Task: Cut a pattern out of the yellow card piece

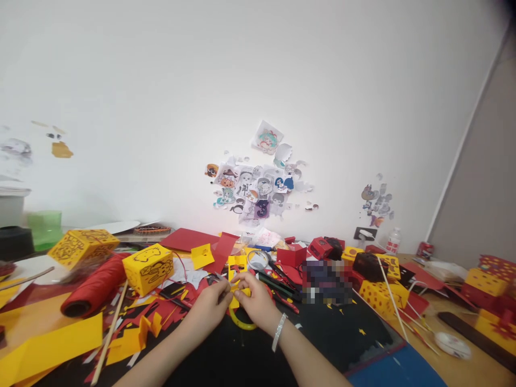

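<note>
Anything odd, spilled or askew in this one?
Yes: a pixelated patch right of the right hand hides whatever lies there. Also, red and yellow paper scraps lie strewn left of the left hand, looking messy, though possibly just offcuts.

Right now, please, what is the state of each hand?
Left hand: closed; whether it holds anything cannot be told.
Right hand: closed, apparently holding the yellow paper cutout.
</note>
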`<state>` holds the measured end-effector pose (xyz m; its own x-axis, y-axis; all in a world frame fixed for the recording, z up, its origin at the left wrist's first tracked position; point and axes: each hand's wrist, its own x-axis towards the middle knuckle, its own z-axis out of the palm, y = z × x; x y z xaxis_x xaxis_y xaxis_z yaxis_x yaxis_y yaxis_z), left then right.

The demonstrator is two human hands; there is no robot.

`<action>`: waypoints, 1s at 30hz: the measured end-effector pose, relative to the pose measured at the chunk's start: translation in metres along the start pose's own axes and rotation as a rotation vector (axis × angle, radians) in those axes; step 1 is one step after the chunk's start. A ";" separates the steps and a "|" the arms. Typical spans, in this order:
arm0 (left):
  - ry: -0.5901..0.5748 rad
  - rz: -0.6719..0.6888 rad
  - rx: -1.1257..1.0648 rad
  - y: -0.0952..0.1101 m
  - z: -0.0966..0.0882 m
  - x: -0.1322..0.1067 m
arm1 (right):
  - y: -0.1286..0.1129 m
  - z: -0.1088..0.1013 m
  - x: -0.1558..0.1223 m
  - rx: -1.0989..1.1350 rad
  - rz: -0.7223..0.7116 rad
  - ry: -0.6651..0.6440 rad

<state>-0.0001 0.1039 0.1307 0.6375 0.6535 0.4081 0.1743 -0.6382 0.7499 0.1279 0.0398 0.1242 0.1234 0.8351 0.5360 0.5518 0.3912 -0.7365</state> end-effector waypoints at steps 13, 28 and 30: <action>-0.049 0.008 0.049 0.000 -0.004 -0.001 | 0.001 0.000 0.001 -0.034 -0.006 0.017; -0.012 -0.117 -0.024 0.009 -0.004 0.000 | -0.002 0.000 0.000 -0.010 -0.009 0.068; -0.022 -0.137 -0.006 0.008 -0.004 0.000 | -0.001 0.001 -0.001 -0.027 -0.030 0.062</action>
<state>-0.0015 0.1005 0.1388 0.6247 0.7249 0.2902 0.2562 -0.5414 0.8008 0.1265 0.0389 0.1242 0.1563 0.7974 0.5829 0.5782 0.4046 -0.7085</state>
